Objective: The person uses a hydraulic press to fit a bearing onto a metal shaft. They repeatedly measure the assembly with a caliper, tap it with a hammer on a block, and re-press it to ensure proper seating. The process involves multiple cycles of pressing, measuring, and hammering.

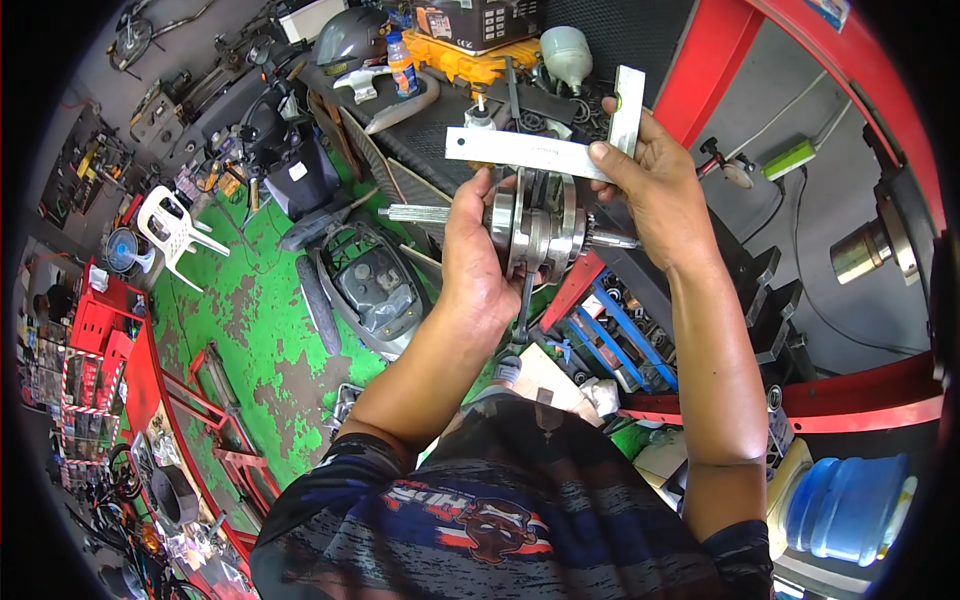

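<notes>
My left hand (473, 255) is wrapped round the left side of a metal crankshaft (538, 235), which lies crosswise in front of me. Its splined shaft end sticks out to the left, and a shorter shaft with a toothed gear points right. From between its round webs a connecting rod (524, 310) hangs down. A steel try square (530, 150) is gripped by my right hand (650, 180), thumb on the corner. The long blade reaches left just above the crankshaft webs; the shorter arm points up. Whether the blade touches the webs I cannot tell.
Behind my hands is a dark workbench with a plastic bottle (402, 65), a helmet (350, 42) and a box (478, 22). A red press frame (705, 70) rises at right. Scooter body parts (375, 285) lie on the green floor. A blue water jug (845, 510) is at lower right.
</notes>
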### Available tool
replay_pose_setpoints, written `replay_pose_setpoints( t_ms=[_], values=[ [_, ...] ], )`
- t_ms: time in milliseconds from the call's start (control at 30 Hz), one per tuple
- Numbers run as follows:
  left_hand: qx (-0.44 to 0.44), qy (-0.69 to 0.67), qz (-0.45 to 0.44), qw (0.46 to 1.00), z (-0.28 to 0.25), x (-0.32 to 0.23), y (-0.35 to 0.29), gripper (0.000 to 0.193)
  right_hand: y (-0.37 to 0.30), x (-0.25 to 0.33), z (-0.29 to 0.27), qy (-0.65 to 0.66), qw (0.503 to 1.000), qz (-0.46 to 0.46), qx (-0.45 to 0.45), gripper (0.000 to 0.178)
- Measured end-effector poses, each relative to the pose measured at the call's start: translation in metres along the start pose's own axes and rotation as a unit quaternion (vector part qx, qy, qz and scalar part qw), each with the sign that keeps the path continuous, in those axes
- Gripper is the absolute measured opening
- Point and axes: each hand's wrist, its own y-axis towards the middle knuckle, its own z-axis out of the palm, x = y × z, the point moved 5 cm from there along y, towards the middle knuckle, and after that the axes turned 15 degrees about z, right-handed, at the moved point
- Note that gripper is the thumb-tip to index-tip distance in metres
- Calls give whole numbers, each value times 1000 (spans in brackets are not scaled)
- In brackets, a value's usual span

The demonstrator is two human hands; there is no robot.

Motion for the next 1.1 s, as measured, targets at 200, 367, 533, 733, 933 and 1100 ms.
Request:
replay_pose_setpoints(
  t_ms=[200, 367, 533, 733, 933, 1100],
  values=[
    [-16, 10, 3, 1000, 1, -1, 0, 53, 2, -1, 0, 1, 1000, 0, 3, 52],
    [8, -3, 2, 1000, -3, -1, 3, 54, 0, 0, 0, -1, 1000, 4, -4, 49],
    [24, -42, -34, 998, -11, -7, 7, 58, -32, 1, -2, -289, 916, -201, -190, 37],
    [57, -70, -88, 992, 28, -22, -8, 65, -29, -9, -3, -332, 817, -337, -329, 44],
    [368, 144, 336, 855, 49, -68, 16, 80, -39, 75, 0, -192, 920, -148, -310, 40],
    [194, 34, 286, 938, 102, -73, -9, 74, -37, 86, -4, -171, 929, -149, -293, 38]
  ],
)
